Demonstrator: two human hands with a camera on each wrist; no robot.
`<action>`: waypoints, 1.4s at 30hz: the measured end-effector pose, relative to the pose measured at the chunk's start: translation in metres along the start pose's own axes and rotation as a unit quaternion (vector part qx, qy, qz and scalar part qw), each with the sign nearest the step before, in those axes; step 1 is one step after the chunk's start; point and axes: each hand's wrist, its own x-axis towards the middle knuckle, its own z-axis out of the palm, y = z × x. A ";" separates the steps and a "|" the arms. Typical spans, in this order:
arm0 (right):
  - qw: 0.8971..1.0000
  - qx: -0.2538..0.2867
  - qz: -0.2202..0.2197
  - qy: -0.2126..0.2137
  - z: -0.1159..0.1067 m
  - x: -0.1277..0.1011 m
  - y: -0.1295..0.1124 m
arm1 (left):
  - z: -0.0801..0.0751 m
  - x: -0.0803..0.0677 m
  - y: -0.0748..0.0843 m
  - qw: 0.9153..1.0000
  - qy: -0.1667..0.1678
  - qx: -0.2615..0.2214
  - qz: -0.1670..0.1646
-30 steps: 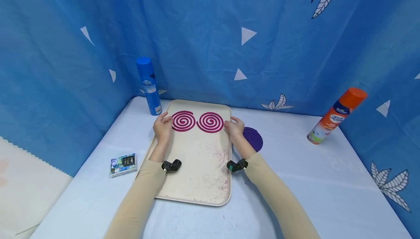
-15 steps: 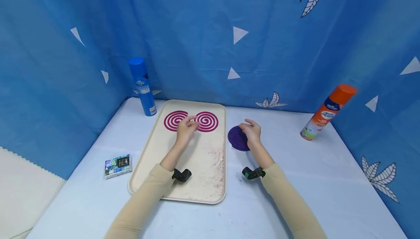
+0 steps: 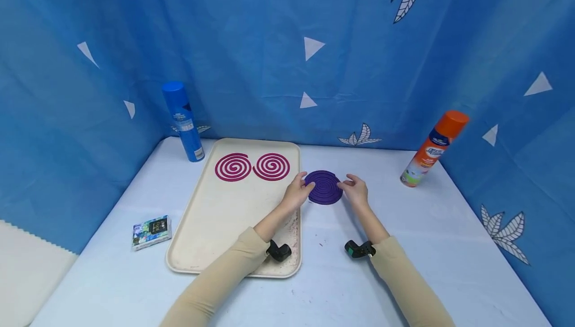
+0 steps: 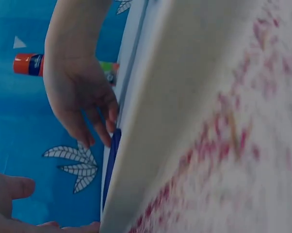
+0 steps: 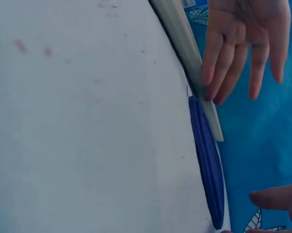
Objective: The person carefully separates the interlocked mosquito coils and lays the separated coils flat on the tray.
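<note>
While two pink coils (image 3: 251, 166) lie at the far end of the cream tray (image 3: 215, 227), my left hand (image 3: 296, 194) touches the purple coil's (image 3: 324, 187) left edge with relaxed fingers; it lies flat on the worktop (image 3: 449, 237) beside the tray, my right hand (image 3: 356, 190) loosely at its right edge.

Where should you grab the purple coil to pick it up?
Probably by its outer rim, a grip from each side. The purple coil lies flat on the table, thin and likely brittle; the left hand and right hand flank its edges.
</note>
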 end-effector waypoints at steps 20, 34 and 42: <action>0.979 0.171 0.095 -0.063 -0.005 0.006 0.001 | 0.020 0.001 -0.005 0.998 0.047 -0.048 -0.015; 0.956 0.271 0.065 -0.092 -0.005 -0.022 -0.043 | -0.043 -0.004 -0.007 0.989 0.088 -0.117 0.037; 0.952 0.271 0.036 -0.138 0.002 -0.045 -0.063 | -0.077 -0.023 0.003 0.981 0.092 -0.170 0.027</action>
